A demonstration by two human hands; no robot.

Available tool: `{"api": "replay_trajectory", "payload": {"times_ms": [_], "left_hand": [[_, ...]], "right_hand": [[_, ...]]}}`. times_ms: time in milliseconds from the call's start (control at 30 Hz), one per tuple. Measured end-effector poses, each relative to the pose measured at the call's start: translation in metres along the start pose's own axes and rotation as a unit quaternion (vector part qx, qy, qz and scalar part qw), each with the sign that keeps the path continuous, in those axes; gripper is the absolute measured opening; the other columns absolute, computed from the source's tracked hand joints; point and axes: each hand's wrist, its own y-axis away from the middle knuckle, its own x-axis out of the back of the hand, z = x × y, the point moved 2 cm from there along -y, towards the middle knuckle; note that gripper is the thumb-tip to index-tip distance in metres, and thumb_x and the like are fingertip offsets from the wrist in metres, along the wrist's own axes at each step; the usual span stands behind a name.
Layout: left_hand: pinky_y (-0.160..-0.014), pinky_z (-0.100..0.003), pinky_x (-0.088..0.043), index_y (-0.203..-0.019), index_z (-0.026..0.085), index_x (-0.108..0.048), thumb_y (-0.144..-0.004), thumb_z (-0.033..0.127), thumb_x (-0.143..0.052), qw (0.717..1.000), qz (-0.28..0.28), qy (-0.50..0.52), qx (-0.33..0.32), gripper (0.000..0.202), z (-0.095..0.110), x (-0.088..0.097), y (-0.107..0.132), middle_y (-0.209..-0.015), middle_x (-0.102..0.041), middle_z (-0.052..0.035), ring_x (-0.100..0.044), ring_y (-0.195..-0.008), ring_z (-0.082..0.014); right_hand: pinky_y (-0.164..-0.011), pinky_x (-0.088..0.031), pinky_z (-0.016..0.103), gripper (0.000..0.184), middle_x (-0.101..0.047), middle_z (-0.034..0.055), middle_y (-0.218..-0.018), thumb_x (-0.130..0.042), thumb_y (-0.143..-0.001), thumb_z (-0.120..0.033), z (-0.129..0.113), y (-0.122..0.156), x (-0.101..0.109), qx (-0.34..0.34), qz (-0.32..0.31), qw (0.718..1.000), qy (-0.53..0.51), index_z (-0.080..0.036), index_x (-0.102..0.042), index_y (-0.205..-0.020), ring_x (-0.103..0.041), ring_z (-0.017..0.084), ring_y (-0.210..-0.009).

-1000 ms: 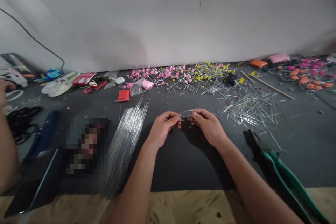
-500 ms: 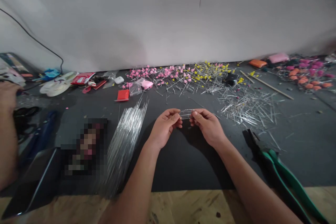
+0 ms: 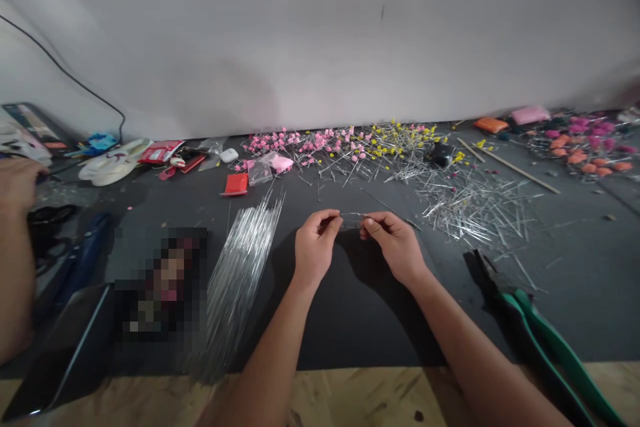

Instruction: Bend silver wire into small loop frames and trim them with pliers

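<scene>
Between my two hands stretches a thin piece of silvery wire (image 3: 353, 215), which looks twisted and slightly arched. My left hand (image 3: 317, 241) pinches one end between thumb and fingers. At the other end my right hand (image 3: 393, 240) grips it the same way. Both hands hover over the dark mat (image 3: 357, 327). To the left lies a bundle of straight wires (image 3: 245, 247). A loose pile of short cut wires (image 3: 475, 210) spreads beyond my right hand. Green-handled pliers (image 3: 520, 307) rest right of my right forearm.
Wires tipped with pink beads (image 3: 310, 143) and yellow beads (image 3: 400, 137) line the wall. Orange and magenta ones (image 3: 580, 143) sit far right, near a wooden stick (image 3: 523, 170). Dark phone-like object (image 3: 60, 347) lies front left. Another person's arm (image 3: 15, 253) reaches in at the left edge.
My left hand has turned more upright, and its fingers have closed together at the wire. My right hand keeps its pinch, shifted slightly. Fewer wire strands show between the hands.
</scene>
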Motion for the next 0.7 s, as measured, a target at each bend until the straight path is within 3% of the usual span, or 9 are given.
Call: {"api": "replay_trajectory", "payload": {"times_ms": [233,500,700], "left_hand": [[-0.078,-0.029,-0.045,-0.089,0.020,-0.066,-0.074,0.035,-0.061,1.000,-0.018,-0.013,-0.011,0.022,0.0000,-0.0005,-0.0003,-0.091,-0.067,-0.0056,-0.061,-0.084,-0.0174],[-0.078,-0.027,-0.045,-0.083,0.021,-0.068,-0.074,0.031,-0.061,0.997,0.012,-0.043,-0.061,0.015,0.0075,-0.0001,0.0043,-0.092,-0.065,-0.0048,-0.060,-0.085,-0.0166],[-0.076,-0.028,-0.047,-0.083,0.021,-0.068,-0.071,0.030,-0.064,0.999,0.015,-0.015,-0.041,0.016,0.0063,-0.0021,0.0066,-0.092,-0.065,-0.0050,-0.061,-0.080,-0.0164]], "right_hand": [[-0.069,-0.045,0.030,0.019,-0.063,0.0004,-0.068,-0.060,-0.075,-0.038,-0.0009,0.0000,-0.0008,0.014,0.006,1.000,0.003,-0.020,-0.062,-0.081,-0.058,0.015,-0.066],[-0.070,-0.045,0.030,0.018,-0.064,0.0001,-0.069,-0.060,-0.076,-0.038,-0.0012,0.0003,0.0001,0.013,0.002,1.000,0.010,-0.021,-0.062,-0.082,-0.058,0.015,-0.067],[-0.069,-0.045,0.031,0.019,-0.064,0.0002,-0.068,-0.061,-0.075,-0.039,-0.0016,0.0006,0.0006,0.014,0.006,1.000,0.016,-0.021,-0.062,-0.081,-0.059,0.015,-0.066]]}}
